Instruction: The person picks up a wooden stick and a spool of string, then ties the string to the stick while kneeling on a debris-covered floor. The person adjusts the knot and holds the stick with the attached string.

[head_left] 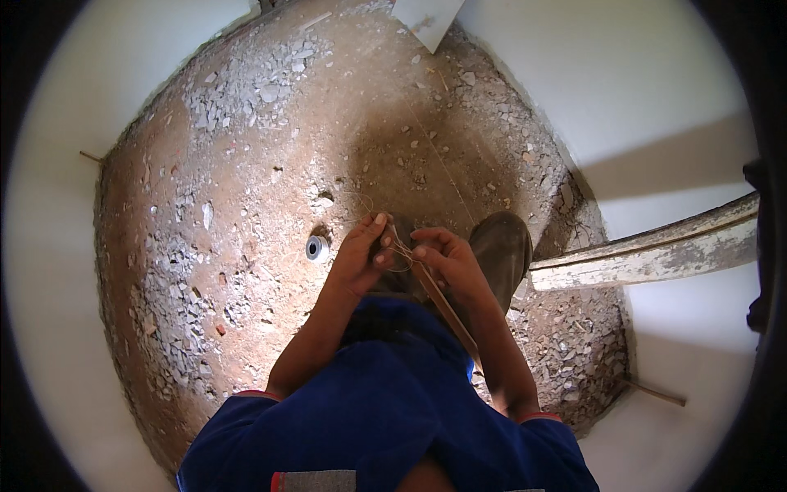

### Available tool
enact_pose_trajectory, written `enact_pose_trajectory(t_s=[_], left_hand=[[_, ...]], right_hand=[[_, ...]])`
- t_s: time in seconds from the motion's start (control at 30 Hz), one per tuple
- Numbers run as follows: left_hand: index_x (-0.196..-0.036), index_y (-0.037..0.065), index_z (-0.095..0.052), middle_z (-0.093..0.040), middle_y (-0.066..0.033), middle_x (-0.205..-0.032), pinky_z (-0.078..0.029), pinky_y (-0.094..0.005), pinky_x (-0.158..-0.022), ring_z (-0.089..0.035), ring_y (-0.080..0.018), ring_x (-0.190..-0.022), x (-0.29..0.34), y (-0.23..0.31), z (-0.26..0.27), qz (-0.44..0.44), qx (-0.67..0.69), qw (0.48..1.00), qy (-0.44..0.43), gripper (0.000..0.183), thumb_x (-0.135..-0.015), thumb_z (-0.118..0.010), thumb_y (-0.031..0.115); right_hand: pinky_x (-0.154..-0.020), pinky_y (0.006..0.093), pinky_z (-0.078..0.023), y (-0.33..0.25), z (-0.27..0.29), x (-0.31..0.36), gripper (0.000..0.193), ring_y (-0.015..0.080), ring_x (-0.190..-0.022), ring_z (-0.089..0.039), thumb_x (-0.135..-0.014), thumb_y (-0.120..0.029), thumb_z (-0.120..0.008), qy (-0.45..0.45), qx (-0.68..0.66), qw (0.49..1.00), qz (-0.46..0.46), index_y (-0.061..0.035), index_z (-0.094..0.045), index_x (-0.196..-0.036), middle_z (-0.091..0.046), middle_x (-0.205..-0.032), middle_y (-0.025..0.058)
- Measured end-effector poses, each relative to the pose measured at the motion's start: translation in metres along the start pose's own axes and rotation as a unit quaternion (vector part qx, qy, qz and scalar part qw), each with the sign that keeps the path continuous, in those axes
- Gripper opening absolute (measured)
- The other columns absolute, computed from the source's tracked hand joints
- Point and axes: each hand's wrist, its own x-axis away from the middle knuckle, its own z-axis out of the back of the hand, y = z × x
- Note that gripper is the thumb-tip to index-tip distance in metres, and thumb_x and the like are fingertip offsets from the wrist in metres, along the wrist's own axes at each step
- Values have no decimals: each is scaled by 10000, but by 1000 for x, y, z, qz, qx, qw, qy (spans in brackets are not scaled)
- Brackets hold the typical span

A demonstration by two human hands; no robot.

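My left hand (362, 253) and my right hand (447, 261) are close together in front of my body. Thin pale string (400, 252) runs in loops between them, and the fingers of both hands are closed on it. A narrow wooden stick (447, 310) slants from between my hands down past the inside of my right forearm. The string lies around or beside the stick's upper end; I cannot tell which. A loose strand arcs out beyond my left fingertips.
A short grey pipe end (316, 248) stands up from the dirt floor left of my hands. Broken rubble (246, 86) lies along the walls. A weathered plank (648, 254) leans at the right, and a pale board (428, 20) is at the far edge. Thin string trails across the floor ahead.
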Motion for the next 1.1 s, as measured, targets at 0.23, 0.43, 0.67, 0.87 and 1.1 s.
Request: enact_pose_trajectory(t_s=[0.23,0.43,0.67,0.87,1.1], left_hand=[[-1117,122,-578,-614,-6,-819,-409,-188,-455,-560,-88,-576,-4,7,3,-9,-80,997,1,156,-1055,-598,263],[-1196,100,-591,-656,-24,-910,-474,-197,-557,-621,-90,-711,-9,8,11,0,-125,992,-26,249,-1016,-660,257],[-1165,61,-686,-678,-13,-1023,-462,-213,-649,-595,-67,-829,-4,0,12,-21,-386,916,-104,273,-981,-708,261],[-1057,49,-722,-679,8,-882,-426,-211,-606,-565,-51,-720,-4,-5,11,0,-358,930,-85,230,-984,-708,267],[-1121,14,-675,-687,-20,-882,-407,-182,-525,-569,-56,-646,-2,-26,8,-15,-110,994,4,290,-1016,-673,284]], right_hand=[[-575,236,-384,26,-1,-7,320,51,-646,-508,-909,-247,-787,-52,36,998,1,-6,-735,-1113,-637,-767,-15],[-542,220,-353,49,1,-2,248,36,-598,-481,-929,-228,-776,14,-43,998,-35,-24,-744,-1067,-631,-751,-38],[-501,197,-300,40,-3,6,147,18,-547,-438,-965,-140,-716,44,-52,998,-8,4,-696,-989,-560,-679,-48],[-519,206,-332,33,6,7,130,26,-573,-453,-970,-159,-710,-4,26,999,-29,-35,-677,-988,-572,-715,-51],[-488,199,-350,44,8,7,138,34,-543,-468,-992,-183,-671,-53,-155,986,-34,-53,-638,-1026,-590,-766,-29]])
